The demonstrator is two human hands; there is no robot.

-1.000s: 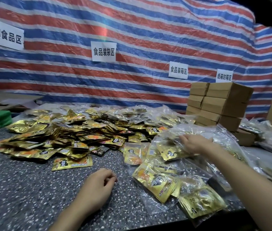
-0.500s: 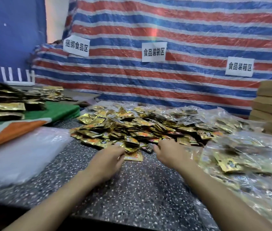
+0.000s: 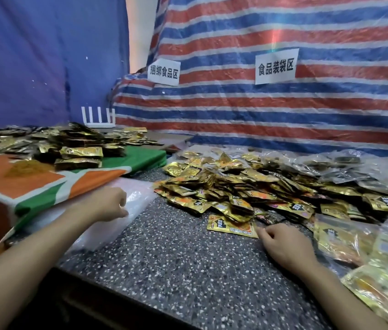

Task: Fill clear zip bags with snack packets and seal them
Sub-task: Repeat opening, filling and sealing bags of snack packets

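Bags [image 3: 138, 197] lay stacked flat under my left hand [image 3: 107, 203], left of pile [image 3: 247, 186]; fingers [image 3: 122, 211] curled on top sheet, whether pinching it I could not tell. Packet [image 3: 232, 226] lay just left of my right hand [image 3: 283, 244], long side crosswise; that hand loosely curled, empty.

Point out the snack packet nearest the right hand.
The yellow-gold packet lying flat on the table at the near edge of the pile, just beyond the fingertips of the right hand; the others are heaped farther back.
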